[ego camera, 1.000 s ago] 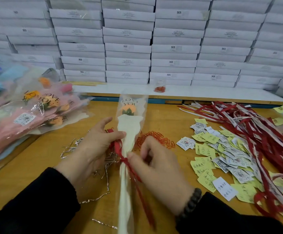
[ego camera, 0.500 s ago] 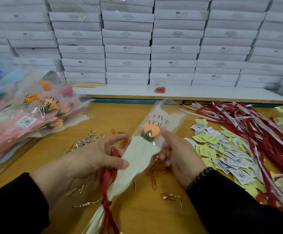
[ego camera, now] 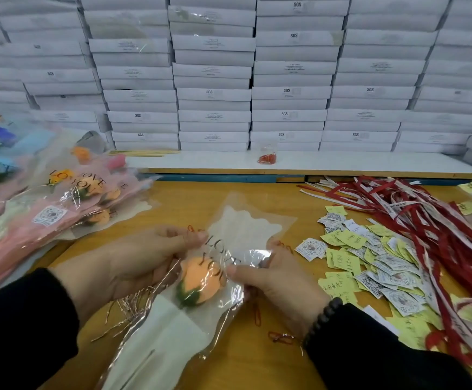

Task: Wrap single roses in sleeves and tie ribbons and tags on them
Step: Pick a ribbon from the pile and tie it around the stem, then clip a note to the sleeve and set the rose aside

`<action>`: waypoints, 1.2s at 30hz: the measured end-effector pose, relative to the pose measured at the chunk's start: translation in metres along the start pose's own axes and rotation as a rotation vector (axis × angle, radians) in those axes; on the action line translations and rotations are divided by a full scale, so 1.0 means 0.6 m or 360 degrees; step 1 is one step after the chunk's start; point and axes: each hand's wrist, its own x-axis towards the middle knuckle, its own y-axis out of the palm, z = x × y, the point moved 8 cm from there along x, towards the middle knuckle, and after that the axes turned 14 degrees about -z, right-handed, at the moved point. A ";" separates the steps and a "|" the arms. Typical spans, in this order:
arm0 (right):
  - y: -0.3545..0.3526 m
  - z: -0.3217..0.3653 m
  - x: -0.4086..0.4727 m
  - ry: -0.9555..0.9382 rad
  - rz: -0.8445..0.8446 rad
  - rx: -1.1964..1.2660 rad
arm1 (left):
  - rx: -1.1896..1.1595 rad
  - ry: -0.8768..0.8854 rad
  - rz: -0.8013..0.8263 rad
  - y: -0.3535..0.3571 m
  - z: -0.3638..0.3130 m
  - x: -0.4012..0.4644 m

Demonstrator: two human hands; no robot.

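Over the yellow wooden table [ego camera: 257, 198], both hands pinch a clear "LOVE YOU" plastic sleeve [ego camera: 237, 243] with an orange rose [ego camera: 201, 277] inside. Left hand [ego camera: 133, 266] grips its left edge, right hand [ego camera: 280, 280] its right. Yellow paper tags [ego camera: 347, 240] lie just right.

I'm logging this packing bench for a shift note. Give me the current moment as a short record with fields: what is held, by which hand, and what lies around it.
held item: sleeved orange rose, clear sleeve printed LOVE YOU
left hand: grips the sleeve's left edge beside the bloom
right hand: pinches the sleeve's right edge
finished roses: piled at left on the table
tags: yellow and white, loose at right
ribbons: red, heaped far right
table: wooden, with scattered red paper clips
background: stacked white boxes
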 end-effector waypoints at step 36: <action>-0.037 0.012 0.016 -0.0003 -0.0094 -0.0356 | -0.0391 0.0010 -0.0258 0.010 0.032 0.060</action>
